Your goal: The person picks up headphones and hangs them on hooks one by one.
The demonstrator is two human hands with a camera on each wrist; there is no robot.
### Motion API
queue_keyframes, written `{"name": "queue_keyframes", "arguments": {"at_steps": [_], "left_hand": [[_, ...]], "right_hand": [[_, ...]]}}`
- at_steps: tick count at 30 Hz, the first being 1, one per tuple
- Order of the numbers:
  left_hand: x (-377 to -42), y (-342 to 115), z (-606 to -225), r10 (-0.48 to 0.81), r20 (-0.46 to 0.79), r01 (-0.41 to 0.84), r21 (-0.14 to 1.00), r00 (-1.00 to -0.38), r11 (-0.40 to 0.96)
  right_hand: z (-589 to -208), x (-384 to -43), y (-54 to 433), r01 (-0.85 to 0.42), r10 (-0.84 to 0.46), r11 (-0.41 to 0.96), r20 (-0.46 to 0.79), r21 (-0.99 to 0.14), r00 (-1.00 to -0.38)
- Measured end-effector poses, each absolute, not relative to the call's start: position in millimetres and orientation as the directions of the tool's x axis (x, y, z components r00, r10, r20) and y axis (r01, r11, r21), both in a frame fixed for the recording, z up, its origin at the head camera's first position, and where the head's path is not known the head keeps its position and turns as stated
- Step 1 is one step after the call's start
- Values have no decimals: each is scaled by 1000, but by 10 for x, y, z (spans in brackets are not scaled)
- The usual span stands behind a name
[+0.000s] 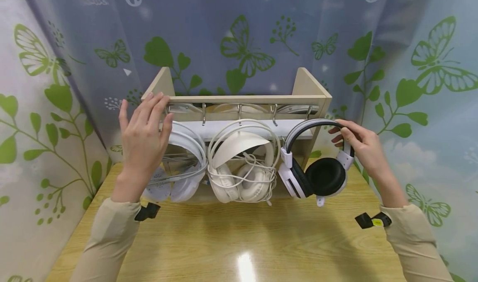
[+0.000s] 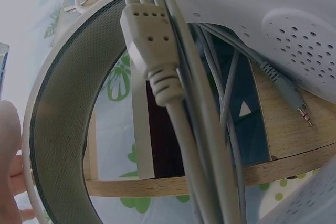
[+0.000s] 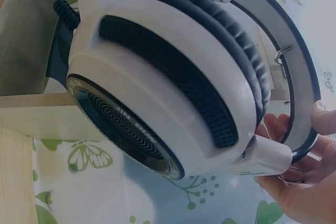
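Observation:
My right hand grips the headband of black and white headphones at the rack's right end, thumb and fingers round the band's right side. Close up in the right wrist view, their white ear cup has a dark round disc, and the right hand holds the band beside it. My left hand rests its extended fingers on the left end of the wooden rack. Below that hand hang white headphones with grey cables. Cream headphones, wrapped in their cord, hang in the middle.
Several metal hooks line the rack's front rail. The rack stands on a wood-grain table, with butterfly-print curtains behind and at both sides. A grey audio plug dangles by the left headphones.

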State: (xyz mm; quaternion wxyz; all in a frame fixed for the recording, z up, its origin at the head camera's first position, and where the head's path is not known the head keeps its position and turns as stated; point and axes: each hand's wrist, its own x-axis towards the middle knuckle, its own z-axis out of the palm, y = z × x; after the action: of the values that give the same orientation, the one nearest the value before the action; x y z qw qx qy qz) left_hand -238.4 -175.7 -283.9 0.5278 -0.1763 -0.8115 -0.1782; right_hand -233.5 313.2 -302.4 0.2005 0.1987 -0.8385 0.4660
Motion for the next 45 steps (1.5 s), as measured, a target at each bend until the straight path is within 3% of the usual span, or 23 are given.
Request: {"name": "queue_keyframes", "arguments": {"at_steps": [12, 21, 36, 45], "left_hand": [[-2372, -1803, -2823, 135, 894, 453, 83, -428, 887], [-2363, -1808, -2824, 133, 893, 457, 87, -429, 885], [-2368, -1813, -2820, 137, 891, 454, 84, -433, 887], [-2356, -1829, -2779, 142, 893, 479, 91, -428, 873]], "right_hand": [[-3031, -2401, 3187, -533, -194, 376, 498, -758, -845], [-2975, -2366, 3231, -520, -182, 453, 496, -724, -849], [-3017, -2319, 3258, -508, -220, 447, 460, -736, -860], [-3019, -2294, 3220, -480, -176, 486, 456, -731, -872]]}}
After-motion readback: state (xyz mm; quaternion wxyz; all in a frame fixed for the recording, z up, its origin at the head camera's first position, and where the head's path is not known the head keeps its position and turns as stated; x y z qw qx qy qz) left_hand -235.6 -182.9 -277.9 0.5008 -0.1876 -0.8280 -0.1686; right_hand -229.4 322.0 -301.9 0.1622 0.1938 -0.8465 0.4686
